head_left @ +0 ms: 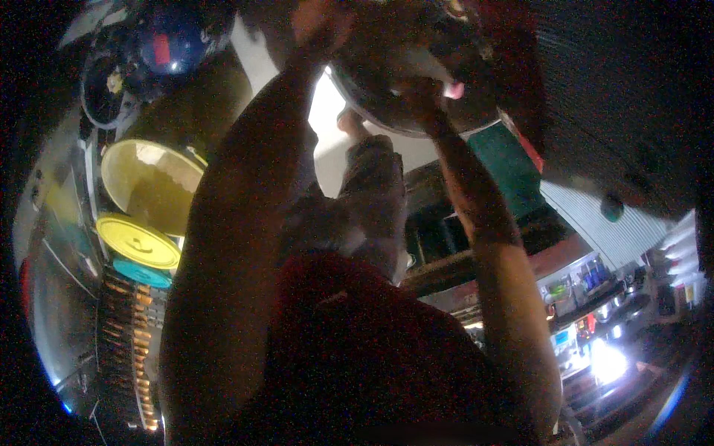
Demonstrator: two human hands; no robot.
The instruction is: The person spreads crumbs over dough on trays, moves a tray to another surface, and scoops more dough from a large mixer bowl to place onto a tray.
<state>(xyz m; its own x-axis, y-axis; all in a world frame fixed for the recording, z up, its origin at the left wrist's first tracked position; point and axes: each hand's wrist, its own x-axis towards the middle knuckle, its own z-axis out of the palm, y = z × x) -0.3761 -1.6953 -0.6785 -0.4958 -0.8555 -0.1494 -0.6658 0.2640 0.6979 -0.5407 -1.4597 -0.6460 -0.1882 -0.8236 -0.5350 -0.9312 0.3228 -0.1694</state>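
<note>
My left hand (323, 26) is at the top, beside the rim of a large round basin (387, 126). Darkness blurs its fingers, and I cannot see whether it touches the rim. Over the basin, my right hand (422, 95) reaches in with its fingers curled down and mostly hidden. Next to it shows a pale greyish piece (428, 65) of a kind I cannot make out. A small pink thing (454, 91) lies close to the right hand's outer side. The basin's contents are dark and indistinct.
Left of my arm stands a yellowish tub (123, 175), with a yellow lid (137, 241) and a teal lid (141, 273) near it. A dark blue rounded container (175, 48) is farther off. My bare foot (353, 123) is close to the basin. Shelves with goods (587, 279) are at right.
</note>
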